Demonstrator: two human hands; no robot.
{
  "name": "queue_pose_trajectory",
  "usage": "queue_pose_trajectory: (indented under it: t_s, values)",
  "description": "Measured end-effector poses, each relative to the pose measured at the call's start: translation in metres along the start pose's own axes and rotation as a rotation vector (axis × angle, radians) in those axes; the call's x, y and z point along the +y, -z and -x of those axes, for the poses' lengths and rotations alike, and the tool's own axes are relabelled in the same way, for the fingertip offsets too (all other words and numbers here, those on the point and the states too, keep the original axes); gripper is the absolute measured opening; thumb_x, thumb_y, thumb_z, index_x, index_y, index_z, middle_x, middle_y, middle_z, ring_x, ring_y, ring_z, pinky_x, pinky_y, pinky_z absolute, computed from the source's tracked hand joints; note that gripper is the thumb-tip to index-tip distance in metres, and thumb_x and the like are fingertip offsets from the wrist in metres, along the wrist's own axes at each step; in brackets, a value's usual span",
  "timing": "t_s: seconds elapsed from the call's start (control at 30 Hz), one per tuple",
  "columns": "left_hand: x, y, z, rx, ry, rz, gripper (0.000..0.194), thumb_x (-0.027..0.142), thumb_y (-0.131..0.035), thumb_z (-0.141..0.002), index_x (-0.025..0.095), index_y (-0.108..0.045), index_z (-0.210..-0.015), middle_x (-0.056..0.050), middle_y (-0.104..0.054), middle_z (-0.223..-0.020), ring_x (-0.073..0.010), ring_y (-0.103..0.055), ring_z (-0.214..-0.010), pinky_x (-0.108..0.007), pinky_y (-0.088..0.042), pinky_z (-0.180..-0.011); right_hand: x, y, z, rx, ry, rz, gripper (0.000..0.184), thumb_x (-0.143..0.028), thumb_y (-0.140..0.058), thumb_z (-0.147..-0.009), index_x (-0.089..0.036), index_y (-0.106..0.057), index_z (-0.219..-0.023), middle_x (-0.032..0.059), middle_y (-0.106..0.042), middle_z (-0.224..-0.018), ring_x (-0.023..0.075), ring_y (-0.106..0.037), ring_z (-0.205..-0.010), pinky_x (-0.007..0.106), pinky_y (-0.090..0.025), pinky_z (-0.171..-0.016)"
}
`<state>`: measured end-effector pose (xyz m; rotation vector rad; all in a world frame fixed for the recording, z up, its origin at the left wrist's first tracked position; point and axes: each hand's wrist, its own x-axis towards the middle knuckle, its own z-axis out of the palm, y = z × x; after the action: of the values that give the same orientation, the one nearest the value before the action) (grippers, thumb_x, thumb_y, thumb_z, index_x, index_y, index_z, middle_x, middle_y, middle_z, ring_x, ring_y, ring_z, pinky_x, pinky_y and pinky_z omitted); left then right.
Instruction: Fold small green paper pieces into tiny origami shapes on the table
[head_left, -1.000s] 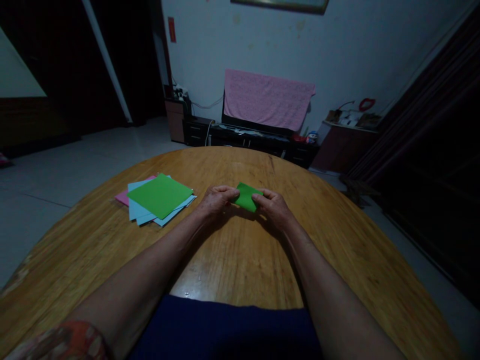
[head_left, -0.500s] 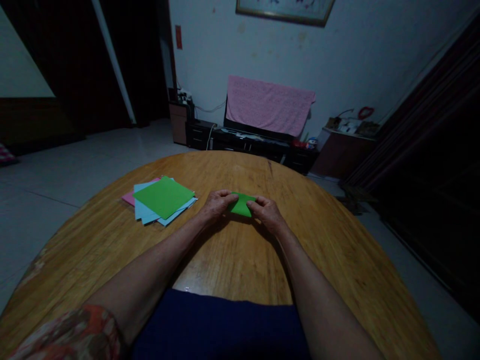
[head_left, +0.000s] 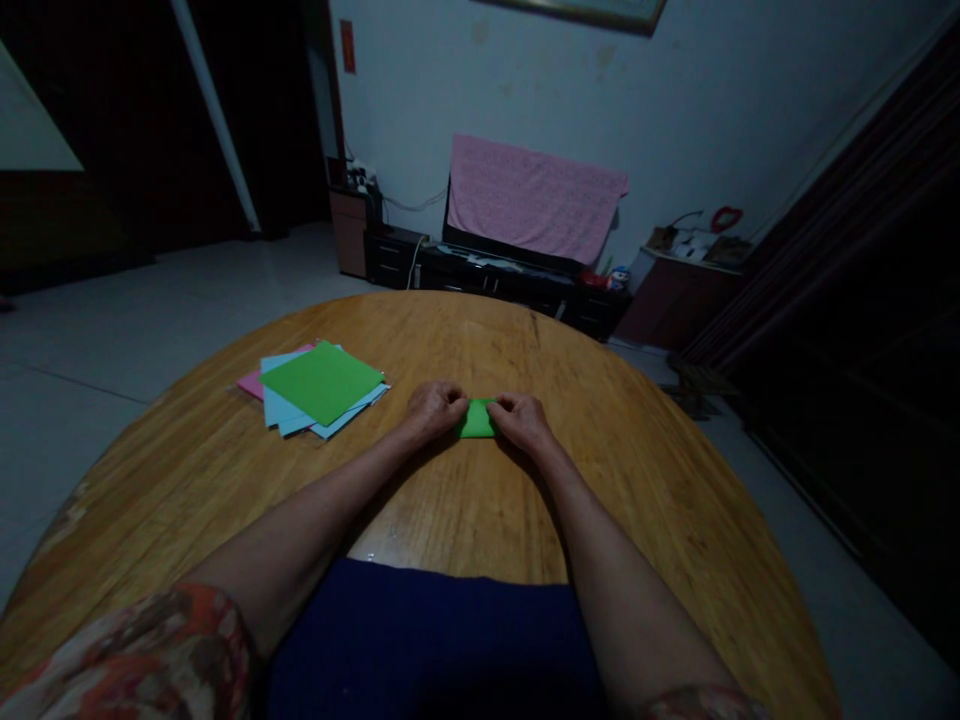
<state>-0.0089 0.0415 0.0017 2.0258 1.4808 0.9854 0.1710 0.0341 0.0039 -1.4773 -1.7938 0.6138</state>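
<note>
A small folded piece of green paper lies at the middle of the wooden table, between both hands. My left hand pinches its left end, thumb and fingers pressed together. On the other side, my right hand is closed on the upper right part in the same way. The fingers cover both ends of the paper, so its full outline is hidden. Left of my hands rests a fanned stack of paper sheets, with a green sheet on top, light blue sheets under it and a pink one at the far left.
The round wooden table has its far edge facing a low black cabinet. A pink cloth hangs over a screen there. A side cabinet with small objects stands at the right, and a small stool is beyond the table's right edge.
The green paper, tilted up toward me before, now lies flatter and looks narrower in height. Both hands have come lower onto the table and stay closed on it. The view has tipped slightly.
</note>
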Motion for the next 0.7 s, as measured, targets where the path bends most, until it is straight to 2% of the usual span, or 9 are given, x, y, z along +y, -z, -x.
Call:
queue_pose_trajectory:
  t_s: [0.1,0.23,0.33,0.4,0.47,0.6,0.7]
  values:
    - [-0.002,-0.001,0.001,-0.032,-0.052,-0.251,0.022,0.025,-0.052,-0.081,0.016,-0.073,-0.083,-0.008,-0.068,-0.087,-0.0208,-0.061,-0.086,-0.031,-0.044,-0.077,0.001,0.000,0.000,0.007,0.104,0.278,0.020,-0.025,-0.053,-0.077,-0.018,-0.067,-0.065,-0.0002,-0.058,-0.059,0.0140,-0.051,-0.059,0.025,-0.033,-0.058]
    - [-0.002,-0.003,0.002,-0.080,-0.074,-0.384,0.026,0.027,-0.049,-0.086,0.018,-0.073,-0.091,-0.009,-0.067,-0.098,-0.0219,-0.059,-0.097,-0.031,-0.046,-0.081,-0.003,-0.002,0.004,-0.019,0.117,0.470,0.015,-0.022,-0.055,-0.079,-0.018,-0.068,-0.074,0.0043,-0.064,-0.074,0.0166,-0.054,-0.068,0.027,-0.037,-0.063]
    - [-0.001,-0.003,0.003,-0.099,-0.091,-0.426,0.027,0.027,-0.048,-0.087,0.018,-0.073,-0.092,-0.009,-0.066,-0.100,-0.0223,-0.058,-0.098,-0.031,-0.047,-0.080,-0.004,-0.003,0.008,0.027,0.144,0.509,0.021,-0.020,-0.058,-0.079,-0.015,-0.068,-0.096,0.0090,-0.065,-0.091,0.0199,-0.057,-0.083,0.029,-0.041,-0.071]
    - [0.000,-0.003,0.003,-0.099,-0.101,-0.444,0.027,0.026,-0.047,-0.088,0.017,-0.072,-0.094,-0.009,-0.066,-0.101,-0.0226,-0.058,-0.098,-0.032,-0.047,-0.080,-0.003,-0.003,0.009,0.074,0.221,0.498,0.028,-0.018,-0.058,-0.079,-0.015,-0.066,-0.106,0.0110,-0.064,-0.100,0.0213,-0.057,-0.093,0.029,-0.043,-0.077]
    - [0.001,-0.003,0.004,-0.102,-0.106,-0.456,0.026,0.026,-0.048,-0.088,0.017,-0.072,-0.095,-0.009,-0.065,-0.101,-0.0225,-0.058,-0.099,-0.031,-0.047,-0.081,-0.003,-0.004,0.010,0.053,0.298,0.479,0.024,-0.015,-0.055,-0.081,-0.016,-0.066,-0.103,0.0103,-0.063,-0.100,0.0210,-0.057,-0.095,0.029,-0.044,-0.080]
    - [0.000,-0.003,0.004,-0.113,-0.109,-0.451,0.025,0.026,-0.049,-0.089,0.016,-0.071,-0.095,-0.010,-0.065,-0.103,-0.0228,-0.057,-0.101,-0.031,-0.047,-0.082,0.000,-0.006,0.012,-0.089,0.361,0.473,0.017,-0.015,-0.052,-0.085,-0.018,-0.068,-0.091,0.0072,-0.064,-0.089,0.0195,-0.057,-0.086,0.029,-0.044,-0.078]
    - [-0.002,-0.003,0.005,-0.105,-0.124,-0.438,0.025,0.025,-0.049,-0.089,0.015,-0.070,-0.098,-0.010,-0.064,-0.104,-0.0229,-0.057,-0.101,-0.032,-0.047,-0.083,0.003,-0.010,0.015,-0.085,0.382,0.492,0.019,-0.015,-0.050,-0.087,-0.018,-0.068,-0.093,0.0081,-0.062,-0.091,0.0203,-0.056,-0.088,0.030,-0.044,-0.079]
